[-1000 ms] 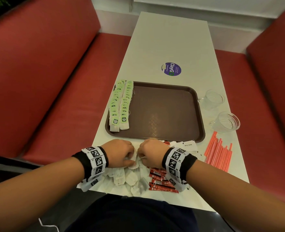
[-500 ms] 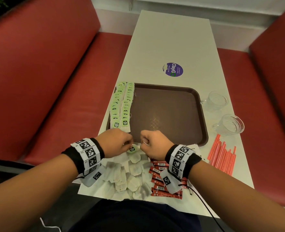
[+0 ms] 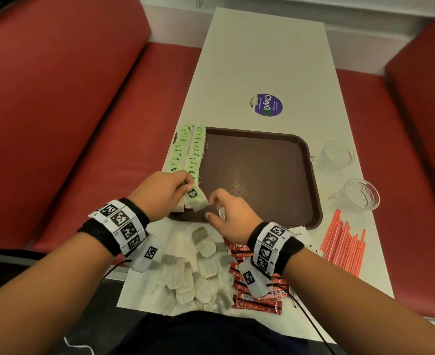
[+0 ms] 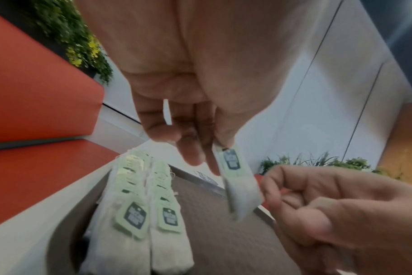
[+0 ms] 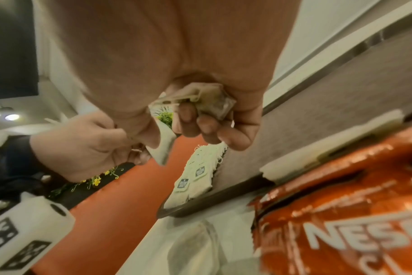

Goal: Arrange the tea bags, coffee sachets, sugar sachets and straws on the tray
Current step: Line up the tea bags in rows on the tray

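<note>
Since a second ago your hands have risen from the loose pile to the tray's [image 3: 262, 160] near left corner. Your left hand [image 3: 160, 194] pinches a tea bag [image 3: 195, 199] by its green tag end, the bag hanging over the tray just beside the two rows [image 3: 188, 152] already laid along the tray's left edge. Your right hand [image 3: 228, 213] is curled just right of that bag.

From the head view that hand looks nearly empty; only the right wrist view shows a crumpled tea bag [image 5: 212, 101] gripped in its palm. The left wrist view shows the dark badge on each tag, too blurred to read.

Near the tray's front lie loose tea bags [image 3: 198, 272] and red sachets [image 3: 252, 290] marked "NES…". Beyond the tray, a purple sticker [image 3: 266, 105] reads "ClayGo". Straws [image 3: 344, 244] lie right of the tray.
</note>
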`<state>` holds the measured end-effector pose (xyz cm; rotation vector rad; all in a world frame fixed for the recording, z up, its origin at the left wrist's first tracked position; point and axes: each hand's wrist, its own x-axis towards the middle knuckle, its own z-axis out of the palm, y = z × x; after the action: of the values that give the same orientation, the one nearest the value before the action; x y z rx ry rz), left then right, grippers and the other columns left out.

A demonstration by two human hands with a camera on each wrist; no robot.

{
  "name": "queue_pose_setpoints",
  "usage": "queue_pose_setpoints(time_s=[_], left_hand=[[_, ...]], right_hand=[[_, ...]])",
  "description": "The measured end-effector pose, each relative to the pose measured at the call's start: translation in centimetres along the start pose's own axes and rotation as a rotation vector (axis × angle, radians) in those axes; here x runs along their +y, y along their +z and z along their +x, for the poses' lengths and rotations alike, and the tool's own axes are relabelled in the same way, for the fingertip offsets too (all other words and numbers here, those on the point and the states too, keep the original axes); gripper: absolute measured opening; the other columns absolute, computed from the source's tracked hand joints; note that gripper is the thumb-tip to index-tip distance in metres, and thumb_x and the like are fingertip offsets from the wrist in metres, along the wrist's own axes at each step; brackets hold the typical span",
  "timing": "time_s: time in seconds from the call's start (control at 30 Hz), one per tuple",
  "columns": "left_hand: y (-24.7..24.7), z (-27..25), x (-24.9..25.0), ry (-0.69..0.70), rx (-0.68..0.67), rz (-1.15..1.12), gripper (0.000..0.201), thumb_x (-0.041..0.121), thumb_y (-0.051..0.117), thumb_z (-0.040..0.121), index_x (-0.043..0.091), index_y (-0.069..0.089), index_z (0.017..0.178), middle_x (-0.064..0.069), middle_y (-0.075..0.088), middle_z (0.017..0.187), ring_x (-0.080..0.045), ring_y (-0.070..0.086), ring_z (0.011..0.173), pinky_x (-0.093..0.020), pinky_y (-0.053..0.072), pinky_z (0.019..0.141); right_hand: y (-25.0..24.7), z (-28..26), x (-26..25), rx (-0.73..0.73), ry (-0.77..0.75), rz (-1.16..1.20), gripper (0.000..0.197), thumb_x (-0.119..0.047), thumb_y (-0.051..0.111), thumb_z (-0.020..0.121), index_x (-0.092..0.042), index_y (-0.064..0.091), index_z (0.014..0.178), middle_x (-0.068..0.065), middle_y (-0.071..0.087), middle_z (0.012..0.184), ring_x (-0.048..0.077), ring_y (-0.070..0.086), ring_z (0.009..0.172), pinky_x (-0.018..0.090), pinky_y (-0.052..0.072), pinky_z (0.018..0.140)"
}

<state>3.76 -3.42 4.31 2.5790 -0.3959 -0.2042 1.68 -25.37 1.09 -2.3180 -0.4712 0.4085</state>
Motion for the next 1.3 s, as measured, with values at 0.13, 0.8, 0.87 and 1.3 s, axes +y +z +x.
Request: queue_pose_setpoints(time_s=[0.13,0.8,0.87,1.3], left_hand=[[0.6,1.3,-1.6,-0.077,-0.190,0.046,0.013,0.029,0.051,0.101,0.027,0.064,0.104,0.009,0.069,0.086,-0.014,0.062,0.078,-0.034,0.051,0.074],[5.3,4.0,-1.4,-0.229,-0.132,0.333,0.035,0.057,0.070,0.077,0.027,0.052,0.078,0.009,0.060,0.078,-0.018,0.060,0.082,-0.031,0.044,0.066],[4.9,4.3,-1.8,-0.238,-0.141,0.316,0.035,0.056,0.071,0.076,0.027,0.052,0.077,0.010,0.061,0.077,-0.017,0.060,0.082,-0.031,0.045,0.068],[1.6,2.6,0.6,0.150,-0.126,-0.090,0.010,0.040,0.065,0.092,0.031,0.067,0.089,0.013,0.065,0.082,-0.003,0.057,0.075,-0.029,0.048,0.069]], right_hand=[[-0.3,-0.3,0.0,-0.066,0.075,0.117,0.036,-0.015,0.064,0.086,-0.016,0.034,0.103,0.001,0.046,0.071,0.013,0.041,0.054,0.030,0.035,0.051],[-0.6,1.1,1.1,-0.025,0.150,0.149,0.014,-0.024,0.063,0.091,-0.014,0.056,0.085,0.010,0.069,0.074,0.027,0.068,0.068,0.048,0.057,0.067],[-0.5,1.2,1.3,-0.050,0.176,0.190,0.014,-0.028,0.065,0.093,-0.017,0.058,0.087,0.006,0.072,0.074,0.022,0.071,0.066,0.046,0.060,0.066],[-0.9,2.3,1.2,0.041,0.097,0.183,0.018,-0.034,0.074,0.088,-0.019,0.066,0.080,-0.003,0.060,0.071,0.012,0.052,0.066,0.034,0.046,0.064]])
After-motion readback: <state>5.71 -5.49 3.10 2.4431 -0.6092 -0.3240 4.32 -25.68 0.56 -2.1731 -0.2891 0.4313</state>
